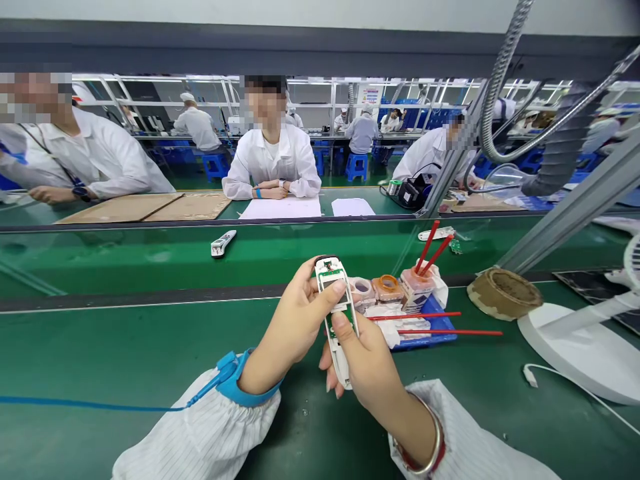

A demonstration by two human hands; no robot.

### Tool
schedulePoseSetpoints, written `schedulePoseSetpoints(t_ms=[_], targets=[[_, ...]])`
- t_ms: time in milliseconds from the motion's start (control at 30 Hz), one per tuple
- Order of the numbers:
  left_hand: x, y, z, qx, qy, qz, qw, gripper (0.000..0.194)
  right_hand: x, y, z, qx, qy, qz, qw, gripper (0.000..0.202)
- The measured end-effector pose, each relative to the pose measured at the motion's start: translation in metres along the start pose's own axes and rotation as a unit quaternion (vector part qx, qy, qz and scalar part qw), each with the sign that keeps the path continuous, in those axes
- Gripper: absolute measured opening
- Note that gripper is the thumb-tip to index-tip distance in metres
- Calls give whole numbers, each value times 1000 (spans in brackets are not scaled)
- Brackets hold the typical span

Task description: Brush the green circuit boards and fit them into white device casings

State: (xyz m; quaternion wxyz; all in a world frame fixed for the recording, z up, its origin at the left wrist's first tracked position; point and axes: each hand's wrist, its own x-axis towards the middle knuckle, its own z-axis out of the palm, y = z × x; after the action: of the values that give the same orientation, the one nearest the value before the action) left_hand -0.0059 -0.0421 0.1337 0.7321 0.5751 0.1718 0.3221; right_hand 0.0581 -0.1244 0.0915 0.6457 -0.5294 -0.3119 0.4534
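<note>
Between both hands I hold a long white plastic device housing [341,363], with a green circuit board and a small display panel showing in its open face. My left hand [300,313] grips the upper end, its thumb lying across the display area. Lower down, my right hand [367,353] is closed round the housing, with its thumb pressed on the board. A blue wrist strap [253,383] with a cord circles my left wrist. Just beyond my right hand, a blue tray [435,320] carries small bottles, white tissue and red sticks.
A similar white device [223,244] lies on the green conveyor belt [150,257]. Farther right on it are a white shell [437,233] and a small board. A brown round container [504,293] and a white fan base [575,343] stand on my right. Co-workers sit across the belt.
</note>
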Motion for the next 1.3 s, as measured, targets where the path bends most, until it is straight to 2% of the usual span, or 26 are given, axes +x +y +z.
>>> schedulePoseSetpoints(t_ms=[367, 500, 700, 800, 1000, 1133, 1300], targets=[[12, -14, -1, -5, 27, 8, 1000, 30, 10, 4, -5, 75, -31, 24, 996, 52], [17, -17, -3, 21, 23, -21, 999, 33, 16, 3, -8, 69, -14, 25, 997, 51], [27, -24, -6, 9, 42, 19, 999, 32, 26, 5, -14, 37, 29, 24, 999, 50], [29, -26, -7, 0, 32, 7, 999, 32, 27, 6, -16, 46, 28, 16, 998, 50], [10, -11, -1, 10, 0, -16, 1000, 37, 9, 1, -7, 84, 14, 11, 996, 48], [-8, 2, 3, -3, -22, -31, 999, 39, -5, -6, -4, 101, -26, 1, 995, 46], [-8, 1, 0, -9, -14, -26, 1000, 42, 2, -7, -15, 28, -88, 14, 996, 46]])
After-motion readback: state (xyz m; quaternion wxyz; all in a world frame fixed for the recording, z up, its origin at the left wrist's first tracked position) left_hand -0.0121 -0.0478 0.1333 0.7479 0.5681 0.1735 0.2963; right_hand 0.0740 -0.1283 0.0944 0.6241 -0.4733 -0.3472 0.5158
